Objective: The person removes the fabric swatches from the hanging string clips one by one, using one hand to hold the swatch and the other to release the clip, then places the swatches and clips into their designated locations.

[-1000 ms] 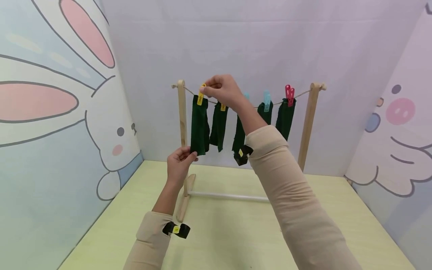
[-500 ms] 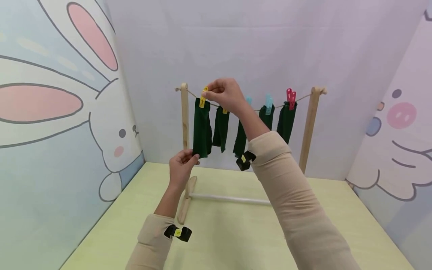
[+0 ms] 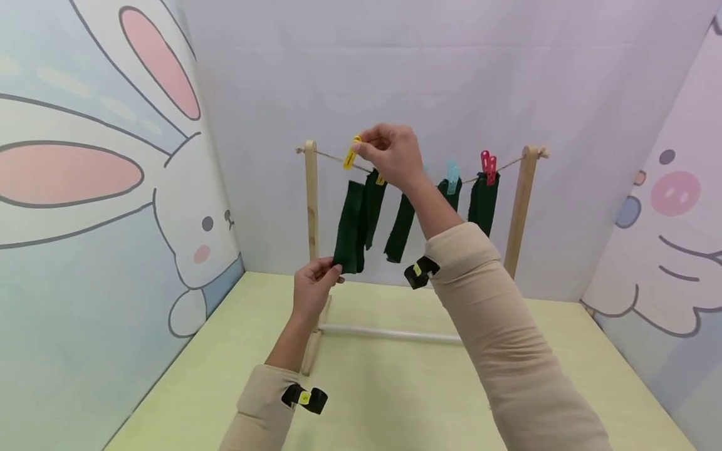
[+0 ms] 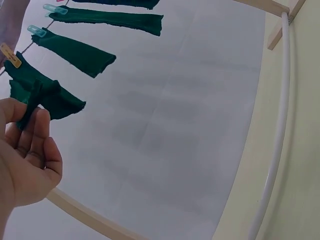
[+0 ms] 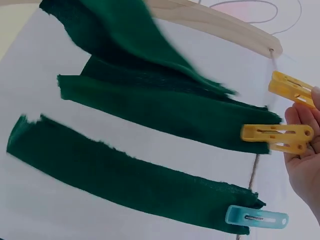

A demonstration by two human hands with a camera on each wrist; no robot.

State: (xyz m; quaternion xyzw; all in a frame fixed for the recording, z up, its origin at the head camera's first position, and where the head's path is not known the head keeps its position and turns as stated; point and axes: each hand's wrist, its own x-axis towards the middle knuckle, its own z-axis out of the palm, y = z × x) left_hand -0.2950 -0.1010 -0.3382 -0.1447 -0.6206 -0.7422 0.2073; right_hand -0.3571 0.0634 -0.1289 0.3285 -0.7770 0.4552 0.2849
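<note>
A green cloth strip [image 3: 350,228] leans to the right, its top edge free below the rope. My left hand [image 3: 313,288] pinches its bottom end between thumb and fingers. Up at the rope, my right hand [image 3: 395,153] pinches a yellow clothespin [image 3: 351,155], which is apart from the cloth. The right wrist view shows this yellow clothespin [image 5: 287,86] with no fabric in it and the loose strip [image 5: 125,35] beside the hanging ones. Another yellow clothespin [image 5: 270,134] grips the neighbouring green strip [image 5: 165,107], close to my right fingers.
More green strips hang rightward under light blue clothespins [image 3: 452,178] and red clothespins [image 3: 488,168]. The rope runs between a left wooden post [image 3: 311,207] and a right wooden post [image 3: 520,213]. A white bar [image 3: 389,333] joins the stand's feet above the pale yellow tabletop [image 3: 383,394].
The yellow clothespin in my right hand has come off the strip. The strip's top has dropped from the rope and swung right. Both hands have shifted slightly right, the left a little lower.
</note>
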